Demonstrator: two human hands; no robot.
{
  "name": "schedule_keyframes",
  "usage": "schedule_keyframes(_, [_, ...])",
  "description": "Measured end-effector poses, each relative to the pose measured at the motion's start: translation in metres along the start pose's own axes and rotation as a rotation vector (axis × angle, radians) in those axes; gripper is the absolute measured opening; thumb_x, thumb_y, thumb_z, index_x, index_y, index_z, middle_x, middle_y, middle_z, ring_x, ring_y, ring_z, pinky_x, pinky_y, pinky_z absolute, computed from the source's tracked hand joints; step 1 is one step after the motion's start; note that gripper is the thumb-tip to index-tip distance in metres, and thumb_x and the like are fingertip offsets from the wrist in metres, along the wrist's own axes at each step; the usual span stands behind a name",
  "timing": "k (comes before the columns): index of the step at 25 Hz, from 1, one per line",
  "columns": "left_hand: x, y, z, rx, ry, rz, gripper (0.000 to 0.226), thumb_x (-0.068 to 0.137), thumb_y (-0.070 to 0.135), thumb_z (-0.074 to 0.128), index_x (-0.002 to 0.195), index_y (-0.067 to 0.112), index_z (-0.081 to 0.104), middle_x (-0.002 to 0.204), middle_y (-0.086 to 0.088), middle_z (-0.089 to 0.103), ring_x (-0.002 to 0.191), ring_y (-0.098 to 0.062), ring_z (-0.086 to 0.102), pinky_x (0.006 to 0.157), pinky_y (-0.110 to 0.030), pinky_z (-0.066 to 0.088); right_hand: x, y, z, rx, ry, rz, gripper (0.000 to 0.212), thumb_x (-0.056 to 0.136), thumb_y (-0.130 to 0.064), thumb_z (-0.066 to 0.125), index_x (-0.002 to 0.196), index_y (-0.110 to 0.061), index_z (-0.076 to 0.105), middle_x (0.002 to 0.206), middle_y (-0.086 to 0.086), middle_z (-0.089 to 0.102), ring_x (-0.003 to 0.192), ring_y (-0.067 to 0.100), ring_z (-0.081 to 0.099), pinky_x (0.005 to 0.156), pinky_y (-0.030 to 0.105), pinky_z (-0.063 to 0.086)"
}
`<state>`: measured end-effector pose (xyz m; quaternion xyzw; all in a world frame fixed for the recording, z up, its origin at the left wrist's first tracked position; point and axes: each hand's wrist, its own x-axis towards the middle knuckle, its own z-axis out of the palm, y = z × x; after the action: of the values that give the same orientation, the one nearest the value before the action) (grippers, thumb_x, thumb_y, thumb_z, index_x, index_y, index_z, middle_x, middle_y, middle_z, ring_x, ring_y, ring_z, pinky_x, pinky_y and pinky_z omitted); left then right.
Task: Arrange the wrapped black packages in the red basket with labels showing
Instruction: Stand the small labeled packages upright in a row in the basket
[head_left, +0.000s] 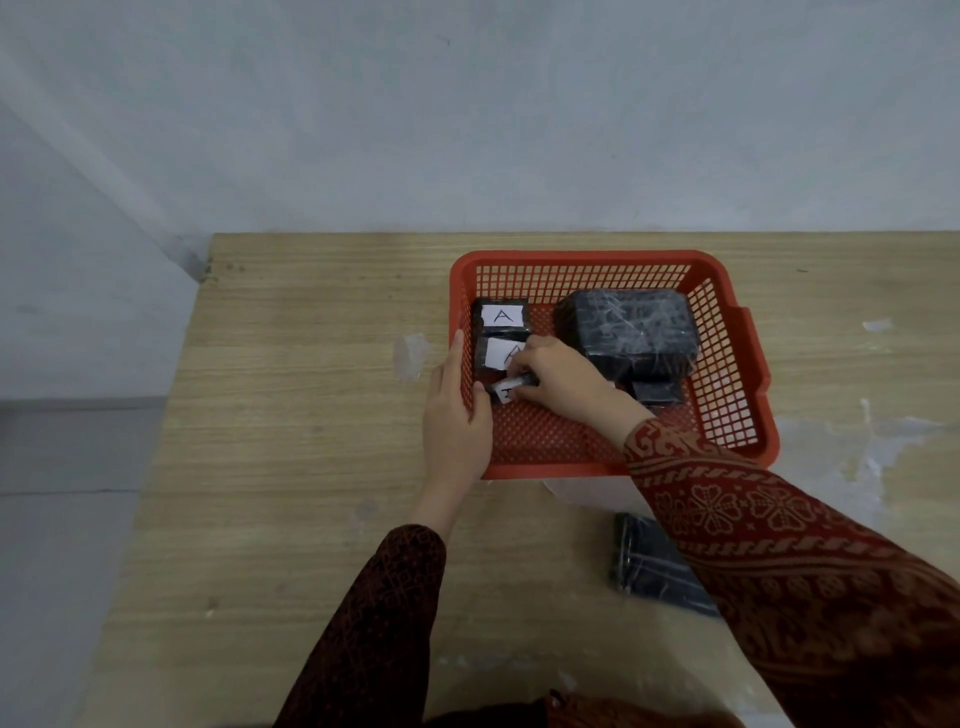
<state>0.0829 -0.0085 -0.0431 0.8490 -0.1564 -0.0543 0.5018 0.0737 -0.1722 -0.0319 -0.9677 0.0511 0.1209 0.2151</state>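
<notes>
A red mesh basket (727, 431) sits on the wooden table. Along its left wall stand two small black wrapped packages with white "A" labels facing up, one at the back (500, 315) and one in front of it (496, 355). My right hand (558, 382) is shut on a third small labelled package (503, 392) just in front of those, low in the basket. My left hand (457, 415) grips the basket's left rim. A large wrapped black package (628, 332) fills the back right of the basket, with a small one (657, 392) in front of it.
Another wrapped black package (649, 564) lies on the table in front of the basket, partly under my right sleeve. A grey wall runs behind the table. The table's left edge drops to a grey floor.
</notes>
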Motion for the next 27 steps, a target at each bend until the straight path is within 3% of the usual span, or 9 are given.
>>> schedule_keyframes(7, [0.000, 0.002, 0.000, -0.002, -0.001, -0.012, 0.059, 0.094, 0.008, 0.047, 0.149, 0.019, 0.028, 0.128, 0.015, 0.038, 0.109, 0.034, 0.026, 0.090, 0.009, 0.020, -0.010, -0.004, 0.011, -0.075, 0.084, 0.051, 0.032, 0.085, -0.034, 0.065, 0.104, -0.012, 0.053, 0.105, 0.009, 0.065, 0.095, 0.030, 0.061, 0.071, 0.041, 0.052])
schedule_keyframes(13, [0.000, 0.001, 0.001, 0.005, 0.000, -0.002, 0.059, 0.094, 0.007, 0.047, 0.149, 0.018, 0.028, 0.129, 0.016, 0.036, 0.109, 0.035, 0.025, 0.088, 0.010, 0.020, -0.018, -0.004, 0.021, -0.216, 0.199, 0.042, 0.031, 0.086, -0.035, 0.062, 0.106, -0.012, 0.057, 0.106, 0.007, 0.059, 0.104, 0.025, 0.053, 0.059, 0.034, 0.044])
schedule_keyframes(20, [0.000, -0.001, 0.002, -0.001, 0.001, 0.006, 0.058, 0.095, 0.008, 0.046, 0.149, 0.019, 0.028, 0.130, 0.017, 0.036, 0.111, 0.035, 0.023, 0.091, 0.009, 0.018, -0.032, 0.002, 0.004, -0.256, 0.223, 0.086, 0.031, 0.087, -0.033, 0.060, 0.108, -0.011, 0.055, 0.106, 0.010, 0.059, 0.101, 0.028, 0.056, 0.065, 0.038, 0.049])
schedule_keyframes(24, [0.000, -0.001, 0.003, -0.018, -0.005, -0.004, 0.058, 0.095, 0.009, 0.046, 0.149, 0.021, 0.028, 0.129, 0.017, 0.036, 0.109, 0.036, 0.024, 0.089, 0.011, 0.019, -0.077, 0.043, -0.013, -0.312, 0.279, 0.360, 0.021, 0.085, -0.025, 0.061, 0.096, -0.008, 0.055, 0.096, 0.014, 0.067, 0.088, 0.034, 0.065, 0.064, 0.039, 0.052])
schedule_keyframes(27, [-0.001, -0.002, 0.003, -0.031, -0.005, -0.013, 0.058, 0.095, 0.008, 0.046, 0.149, 0.023, 0.028, 0.130, 0.020, 0.035, 0.109, 0.035, 0.025, 0.090, 0.010, 0.020, -0.093, 0.064, -0.015, -0.234, 0.227, 0.576, 0.047, 0.082, -0.042, 0.066, 0.107, -0.005, 0.051, 0.109, 0.019, 0.060, 0.095, 0.037, 0.062, 0.072, 0.042, 0.053])
